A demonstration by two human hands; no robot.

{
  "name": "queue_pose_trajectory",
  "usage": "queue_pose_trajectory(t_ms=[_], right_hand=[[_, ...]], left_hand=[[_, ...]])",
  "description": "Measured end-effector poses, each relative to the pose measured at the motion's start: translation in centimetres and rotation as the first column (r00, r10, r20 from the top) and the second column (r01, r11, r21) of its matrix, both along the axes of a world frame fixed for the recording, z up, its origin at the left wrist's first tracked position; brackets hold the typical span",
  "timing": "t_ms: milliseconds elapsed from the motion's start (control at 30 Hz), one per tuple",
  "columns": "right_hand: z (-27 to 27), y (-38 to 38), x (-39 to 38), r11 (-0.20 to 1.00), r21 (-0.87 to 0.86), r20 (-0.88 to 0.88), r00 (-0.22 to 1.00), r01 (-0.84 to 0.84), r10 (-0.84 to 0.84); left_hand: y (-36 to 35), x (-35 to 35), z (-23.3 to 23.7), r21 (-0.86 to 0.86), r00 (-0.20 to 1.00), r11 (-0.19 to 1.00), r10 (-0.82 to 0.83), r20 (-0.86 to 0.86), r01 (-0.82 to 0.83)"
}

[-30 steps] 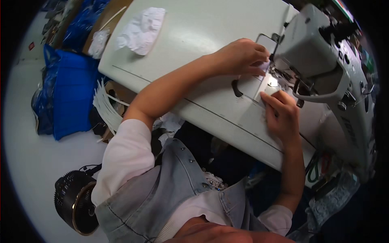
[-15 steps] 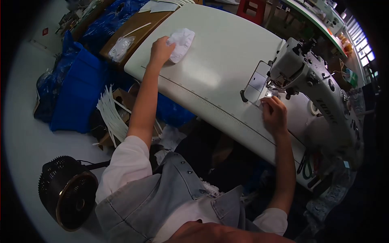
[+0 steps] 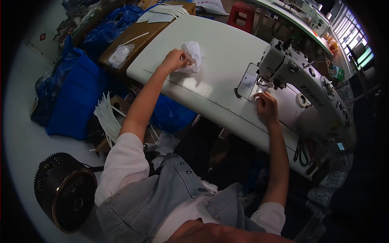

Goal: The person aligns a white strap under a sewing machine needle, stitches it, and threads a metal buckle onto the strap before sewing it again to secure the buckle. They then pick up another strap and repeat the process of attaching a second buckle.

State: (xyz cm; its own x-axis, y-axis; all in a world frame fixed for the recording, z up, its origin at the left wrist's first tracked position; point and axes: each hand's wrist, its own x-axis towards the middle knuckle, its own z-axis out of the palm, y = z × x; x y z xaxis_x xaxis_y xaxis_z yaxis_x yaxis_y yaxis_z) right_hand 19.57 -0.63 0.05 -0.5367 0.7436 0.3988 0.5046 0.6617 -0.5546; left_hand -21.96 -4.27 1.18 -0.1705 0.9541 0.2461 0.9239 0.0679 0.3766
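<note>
My left hand (image 3: 174, 60) grips a crumpled white piece of cloth (image 3: 193, 54) and lifts it a little off the white sewing table (image 3: 227, 48), towards the middle of the top. My right hand (image 3: 265, 106) rests on the table by the needle plate (image 3: 246, 83) of the white sewing machine (image 3: 300, 87), its fingers curled at the presser foot. Whether the right hand pins a small piece under the foot is too small to tell.
Blue plastic bags (image 3: 75, 87) and a bundle of white strips (image 3: 107, 115) lie on the floor to the left. A brown cardboard box (image 3: 133, 34) with a clear bag (image 3: 119, 54) stands beyond the table. A black fan (image 3: 63, 192) sits at lower left, a red stool (image 3: 241, 14) at the back.
My left hand left the needle area, reached to the white cloth at the table's far left, grasped it and now pulls it towards the machine. My right hand stayed by the presser foot.
</note>
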Motion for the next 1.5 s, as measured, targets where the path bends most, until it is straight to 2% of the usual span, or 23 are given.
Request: queue_pose_trajectory(t_ms=[133,200,233,300,367,433,467,533,567,633,700,767,800,900,1033,1100,1133,1167,1233,1300,1367,1433,1500], right_hand=[[-0.9,0.3,0.3,0.996,0.089,-0.063,0.997,-0.031,0.037],[-1.0,0.5,0.5,0.997,0.075,-0.068,0.997,-0.035,0.04],[-1.1,0.5,0.6,0.997,0.059,-0.074,0.996,-0.047,0.052],[-1.2,0.6,0.7,0.997,0.064,-0.093,0.994,-0.052,0.058],[-1.3,0.6,0.8,0.996,0.066,-0.108,0.991,-0.067,0.074],[-1.2,0.6,0.8,0.999,0.007,-0.084,0.995,-0.049,0.05],[-1.0,0.5,0.7,0.999,0.0,-0.083,0.996,-0.038,0.038],[-0.2,0.2,0.6,1.0,0.009,-0.074,0.997,-0.017,0.018],[0.2,0.2,0.6,1.0,0.001,-0.062,0.998,0.01,-0.01],[0.7,0.0,0.5,0.992,-0.075,-0.236,0.968,-0.099,0.079],[1.6,-0.6,-0.1,0.931,-0.319,-0.409,0.912,-0.18,0.036],[3.9,-1.4,-0.5,0.902,-0.385,-0.342,0.938,-0.197,0.059],[4.5,-1.3,-0.4,0.874,-0.421,-0.293,0.949,-0.241,0.121],[3.9,-0.3,0.6,0.834,-0.517,-0.144,0.98,-0.194,0.139],[3.0,2.0,2.2,0.756,-0.615,-0.12,0.974,-0.224,0.191],[3.1,3.0,2.8,0.789,-0.583,-0.008,0.972,-0.194,0.234],[2.5,3.3,3.2,0.785,-0.59,-0.008,0.974,-0.189,0.228],[1.6,3.7,3.6,0.716,-0.655,-0.102,0.968,-0.24,0.231],[1.0,4.1,4.0,0.637,-0.712,-0.192,0.954,-0.296,0.229],[0.6,3.5,4.2,0.578,-0.738,-0.403,0.914,-0.349,0.037],[0.5,3.3,3.9,0.569,-0.744,-0.434,0.901,-0.351,-0.012],[0.4,2.9,3.5,0.566,-0.749,-0.456,0.888,-0.344,-0.064],[0.2,2.2,2.6,0.56,-0.743,-0.5,0.861,-0.367,-0.099]], left_hand=[[0.6,-0.2,-0.9,0.07,1.0,0.997,-0.022,-0.017,0.023],[0.3,-0.1,-0.4,0.101,0.967,0.99,0.073,0.244,-0.101],[0.1,-0.6,-0.2,0.098,0.969,0.991,0.064,0.24,-0.089],[-0.2,-1.6,0.1,0.098,0.828,0.987,0.051,0.558,-0.127],[-1.4,0.3,2.9,-0.004,0.769,0.983,0.148,0.622,-0.186],[-2.0,1.7,4.8,-0.042,0.622,0.994,0.095,0.777,-0.1],[-2.3,2.6,5.6,-0.049,0.622,0.995,0.094,0.778,-0.089],[-2.4,5.6,6.6,-0.025,0.531,0.988,-0.06,0.845,0.151],[-2.2,7.2,6.8,-0.03,0.519,0.983,-0.068,0.852,0.179],[-1.9,10.7,6.7,0.07,0.496,0.877,-0.333,0.802,0.476],[-1.3,14.3,6.8,-0.01,0.474,0.823,-0.318,0.821,0.568],[-0.3,17.5,6.0,-0.118,0.525,0.69,-0.417,0.742,0.714],[0.3,18.8,5.0,-0.111,0.479,0.659,-0.409,0.777,0.744],[1.9,21.1,4.0,-0.205,0.551,0.602,-0.473,0.687,0.772],[3.8,22.1,1.3,-0.184,0.48,0.587,-0.401,0.78,0.788],[4.8,22.4,1.3,-0.117,0.498,0.572,-0.573,0.651,0.812],[5.3,22.3,1.4,-0.199,0.557,0.55,-0.624,0.549,0.811],[5.6,22.2,1.0,-0.199,0.551,0.544,-0.624,0.554,0.815],[5.6,22.2,0.1,-0.058,0.492,0.489,-0.858,0.144,0.87],[5.6,21.6,-0.1,-0.058,0.478,0.476,-0.861,0.174,0.878],[4.9,21.3,-0.5,-0.066,0.458,0.455,-0.864,0.207,0.888],[4.2,21.4,-1.1,0.058,0.504,0.507,-0.861,0.067,0.86],[4.1,21.6,-1.2,0.162,0.542,0.564,-0.825,0.161,0.81]])
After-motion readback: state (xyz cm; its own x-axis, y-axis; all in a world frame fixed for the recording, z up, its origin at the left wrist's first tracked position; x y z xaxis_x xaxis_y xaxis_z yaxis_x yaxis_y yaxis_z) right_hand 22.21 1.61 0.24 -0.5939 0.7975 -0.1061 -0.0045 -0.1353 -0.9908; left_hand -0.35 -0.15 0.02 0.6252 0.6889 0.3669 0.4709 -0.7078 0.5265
